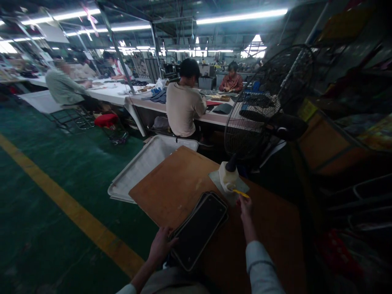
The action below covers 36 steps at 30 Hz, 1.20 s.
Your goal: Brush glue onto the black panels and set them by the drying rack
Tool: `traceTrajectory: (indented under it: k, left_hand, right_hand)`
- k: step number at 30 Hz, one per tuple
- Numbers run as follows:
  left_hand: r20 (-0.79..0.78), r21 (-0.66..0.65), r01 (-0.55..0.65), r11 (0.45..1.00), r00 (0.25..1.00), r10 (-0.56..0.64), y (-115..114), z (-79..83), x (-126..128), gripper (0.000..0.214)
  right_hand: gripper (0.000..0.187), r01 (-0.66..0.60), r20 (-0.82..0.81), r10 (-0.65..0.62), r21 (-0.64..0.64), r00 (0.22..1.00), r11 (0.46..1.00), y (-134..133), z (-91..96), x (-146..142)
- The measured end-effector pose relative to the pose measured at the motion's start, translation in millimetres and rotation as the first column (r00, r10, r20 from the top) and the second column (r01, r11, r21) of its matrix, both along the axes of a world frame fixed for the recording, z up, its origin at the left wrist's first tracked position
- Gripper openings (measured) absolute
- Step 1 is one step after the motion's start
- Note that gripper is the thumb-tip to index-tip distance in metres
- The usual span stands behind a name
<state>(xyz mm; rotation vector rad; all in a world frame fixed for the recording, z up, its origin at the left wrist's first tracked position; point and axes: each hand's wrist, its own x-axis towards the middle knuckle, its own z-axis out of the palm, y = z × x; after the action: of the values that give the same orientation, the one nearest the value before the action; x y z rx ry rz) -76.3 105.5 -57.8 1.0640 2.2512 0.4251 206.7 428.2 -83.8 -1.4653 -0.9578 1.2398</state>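
Observation:
A stack of flat black rounded panels (200, 228) lies on the brown wooden table (180, 183) in front of me. My left hand (161, 245) grips the stack's near left edge, thumb over the top panel. My right hand (246, 209) reaches forward and pinches a small yellow-handled brush (240, 192), whose tip rests at a white glue pot (228, 176). The pot has a dark top and stands on a pale square mat (241, 185) near the table's far edge.
A black fan (266, 102) stands just behind the table on the right. A white tray (143, 167) leans at the table's left. Several people sit at long white workbenches (122, 96) beyond. A yellow floor stripe (70, 212) crosses the green floor on the left.

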Motion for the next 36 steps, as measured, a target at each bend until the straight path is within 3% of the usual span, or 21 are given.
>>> traceTrajectory:
  k: [4, 8, 15, 20, 28, 30, 34, 36]
  left_hand:
    - [0.051, 0.006, -0.061, 0.998, 0.997, 0.061, -18, -4.0, 3, 0.037]
    - [0.08, -0.076, -0.105, 0.992, 0.991, 0.111, -22, -8.7, 6, 0.031]
    - [0.219, -0.097, -0.266, 0.959, 0.934, 0.281, -20, -13.3, 15, 0.028]
    - [0.297, -0.202, -0.361, 0.911, 0.863, 0.408, -19, -21.1, 21, 0.031]
    - [0.389, -0.17, -0.39, 0.905, 0.818, 0.425, -19, -36.0, 22, 0.042]
    - [0.44, -0.172, -0.388, 0.905, 0.792, 0.423, -18, -37.8, 22, 0.048]
    - [0.511, -0.215, -0.406, 0.888, 0.728, 0.457, -17, -36.1, 24, 0.059]
    - [0.534, -0.231, -0.411, 0.882, 0.704, 0.468, -17, -34.6, 25, 0.061]
  right_hand:
    - [0.068, -0.079, 0.11, 0.077, 0.015, 0.991, 0.997, 16, 1.9, -12]
    - [0.056, -0.235, 0.27, 0.208, 0.071, 0.94, 0.969, 26, 13.7, -16]
    - [0.019, -0.526, 0.525, 0.385, 0.145, 0.759, 0.838, 29, 45.3, -13]
    - [0.021, -0.639, 0.65, 0.428, 0.117, 0.628, 0.76, 25, 60.6, -1]
    - [0.028, -0.765, 0.732, 0.484, 0.08, 0.48, 0.639, 12, 72.1, 23]
    - [0.026, -0.753, 0.704, 0.49, 0.098, 0.514, 0.65, 9, 74.4, 26]
    - [0.022, -0.574, 0.522, 0.419, 0.175, 0.743, 0.8, 9, 74.4, 25]
    - [0.026, -0.49, 0.456, 0.363, 0.196, 0.813, 0.849, 11, 70.0, 21]
